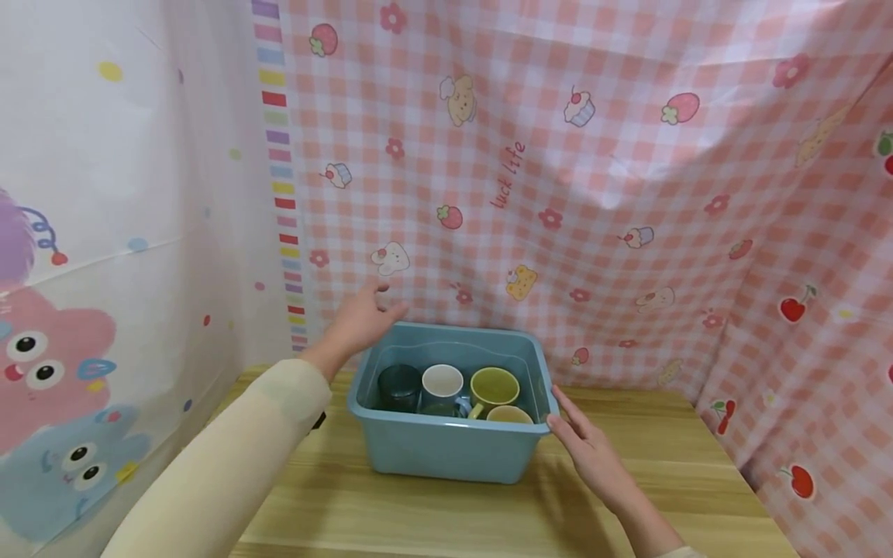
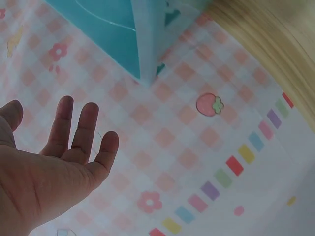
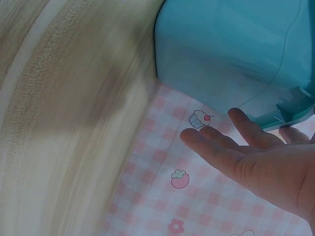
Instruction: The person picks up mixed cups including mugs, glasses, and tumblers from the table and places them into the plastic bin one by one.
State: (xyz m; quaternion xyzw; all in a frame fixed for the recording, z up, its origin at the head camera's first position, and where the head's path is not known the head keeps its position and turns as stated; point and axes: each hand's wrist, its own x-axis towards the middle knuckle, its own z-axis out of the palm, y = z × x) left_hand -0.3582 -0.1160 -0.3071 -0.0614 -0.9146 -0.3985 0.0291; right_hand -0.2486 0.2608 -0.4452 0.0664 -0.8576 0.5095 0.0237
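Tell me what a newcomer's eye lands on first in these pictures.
First comes the blue plastic bin at the middle of the wooden table, with several mugs standing inside it, among them a white mug and an olive-green mug. Next, the open left hand by the bin's back left corner and the open right hand at its right side. Behind hangs a pink checked curtain.

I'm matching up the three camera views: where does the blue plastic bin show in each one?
Head: the blue plastic bin sits centre-low on the wooden table, mugs inside, between both hands.
Left wrist: only a corner of it shows at the top, left of centre.
Right wrist: its wall fills the upper right, above the open right hand.
Shared landmark: the pink checked cloth with strawberry prints.
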